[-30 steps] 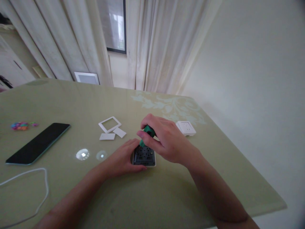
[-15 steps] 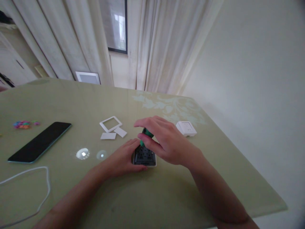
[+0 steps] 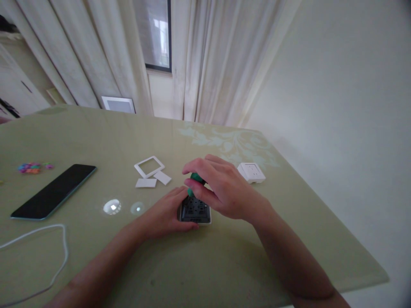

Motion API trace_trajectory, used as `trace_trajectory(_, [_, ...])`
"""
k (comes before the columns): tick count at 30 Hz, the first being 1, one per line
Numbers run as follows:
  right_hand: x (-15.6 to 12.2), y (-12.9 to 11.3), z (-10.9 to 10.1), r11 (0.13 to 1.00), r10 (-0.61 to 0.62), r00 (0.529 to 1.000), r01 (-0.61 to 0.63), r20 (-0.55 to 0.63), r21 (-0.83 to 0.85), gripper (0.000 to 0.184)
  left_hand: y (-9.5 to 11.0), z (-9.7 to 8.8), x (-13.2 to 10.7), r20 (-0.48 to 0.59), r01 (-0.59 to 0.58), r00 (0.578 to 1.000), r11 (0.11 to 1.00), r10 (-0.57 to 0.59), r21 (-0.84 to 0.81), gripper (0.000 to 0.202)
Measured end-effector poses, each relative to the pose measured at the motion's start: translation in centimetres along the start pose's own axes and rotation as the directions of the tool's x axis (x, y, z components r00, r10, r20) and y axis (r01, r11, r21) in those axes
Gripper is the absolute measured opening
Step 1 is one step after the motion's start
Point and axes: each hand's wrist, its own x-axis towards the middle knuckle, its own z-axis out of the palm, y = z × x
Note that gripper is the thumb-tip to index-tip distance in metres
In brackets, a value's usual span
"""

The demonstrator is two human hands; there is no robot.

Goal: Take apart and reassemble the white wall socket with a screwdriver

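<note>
A wall socket with its cover off point(image 3: 195, 211) lies on the table, its black inner face up and a white rim around it. My left hand point(image 3: 167, 211) grips it from the left, thumb along the near edge and fingers at the far side. Above its far part, my right hand point(image 3: 221, 186) is closed around the green handle of a screwdriver point(image 3: 196, 177). The handle leans a little, and its lower end reaches down toward the socket's far left. The screwdriver's tip is hidden by my fingers.
Beyond my left hand lie a white frame point(image 3: 138, 168) and two white plates point(image 3: 146, 183). A white socket box point(image 3: 251, 173) stands at right. To the left are a dark tablet point(image 3: 54, 192), a white cable point(image 3: 65, 244) and small colourful pieces point(image 3: 30, 167).
My right hand and the green handle have shifted slightly, with the fingers turned a little around the handle. My left hand and the socket stay in place.
</note>
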Motion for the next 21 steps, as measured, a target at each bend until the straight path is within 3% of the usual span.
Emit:
trace_trajectory(4, [-0.03,-0.44,-0.19,0.997,0.078,0.997,-0.077,0.01,-0.026,0.029,0.21,-0.15,-0.03,0.0,0.013,1.0,1.0,-0.013,-0.004,0.062])
trace_trajectory(7, [-0.08,-0.39,-0.13,0.95,0.214,0.973,-0.228,-0.086,-0.215,0.034,0.04,-0.05,0.03,0.023,0.024,0.999,1.0,-0.025,0.012,0.065])
trace_trajectory(9, [-0.1,-0.2,-0.16,0.934,0.227,0.965,-0.255,-0.134,-0.25,0.041,-0.17,0.09,0.08,0.024,0.031,0.999,0.999,-0.031,0.026,0.066])
trace_trajectory(11, [-0.06,-0.1,-0.29,0.969,0.151,0.981,-0.171,-0.121,-0.176,0.037,-0.28,0.17,0.11,0.008,0.028,1.0,0.999,-0.028,0.032,0.067])
trace_trajectory(14, [0.03,-0.36,-0.58,0.998,-0.059,0.997,0.057,-0.053,-0.032,0.029,-0.1,0.1,0.1,-0.002,0.002,1.0,1.0,-0.002,0.009,0.059])
trace_trajectory(16, [0.04,-0.65,-0.69,0.993,-0.118,0.993,0.118,-0.018,-0.023,0.032,0.11,-0.02,0.1,0.01,-0.006,1.0,1.0,0.006,-0.006,0.053])
trace_trajectory(18, [-0.01,-0.79,-0.66,0.994,-0.039,0.999,0.039,-0.003,-0.107,0.036,0.2,-0.09,0.1,0.013,0.0,1.0,1.0,0.0,-0.002,0.056])
trace_trajectory(21, [-0.11,-0.62,-0.54,0.954,0.19,0.98,-0.197,-0.054,-0.226,0.036,-0.04,0.04,0.07,0.007,0.021,1.0,1.0,-0.021,0.023,0.065])
